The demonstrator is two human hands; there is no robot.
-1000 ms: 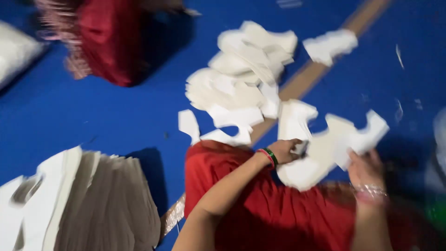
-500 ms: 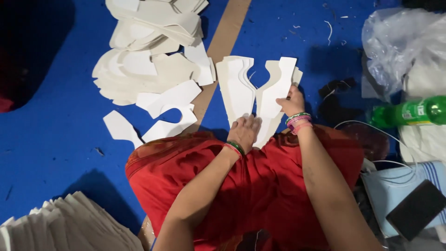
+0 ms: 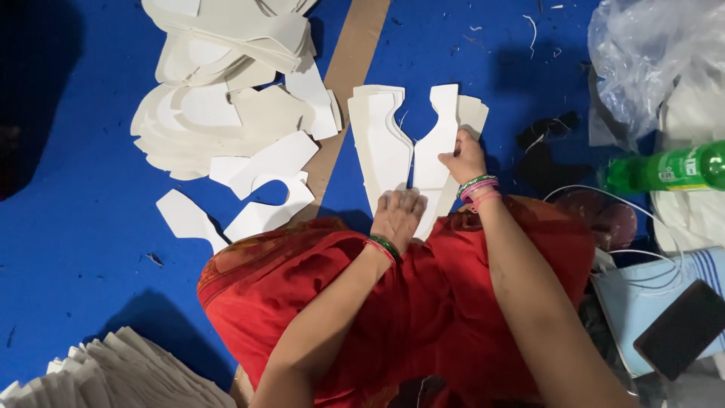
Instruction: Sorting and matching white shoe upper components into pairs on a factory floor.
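Observation:
A stack of white V-shaped cut pieces (image 3: pixel 393 143) lies on the blue floor sheet (image 3: pixel 75 227) just beyond my red-draped knees (image 3: pixel 423 295). My left hand (image 3: pixel 398 214) presses flat on the stack's near end, fingers together. My right hand (image 3: pixel 462 157) pinches the right arm of the stack near its edge. Both wrists wear bangles.
A big heap of similar white cut pieces (image 3: pixel 226 91) lies to the upper left, with loose ones (image 3: pixel 257 189) nearer. A brown strip (image 3: pixel 351 68) runs diagonally. A folded stack (image 3: pixel 113 378) sits at bottom left. At right are a clear plastic bag (image 3: pixel 649 53), a green bottle (image 3: pixel 668 170), a dark phone (image 3: pixel 680 329) and cables.
The view has swung from the heap to the V-shaped stack. The pieces went from held up in both hands to lying on the floor sheet, my hands settling on them.

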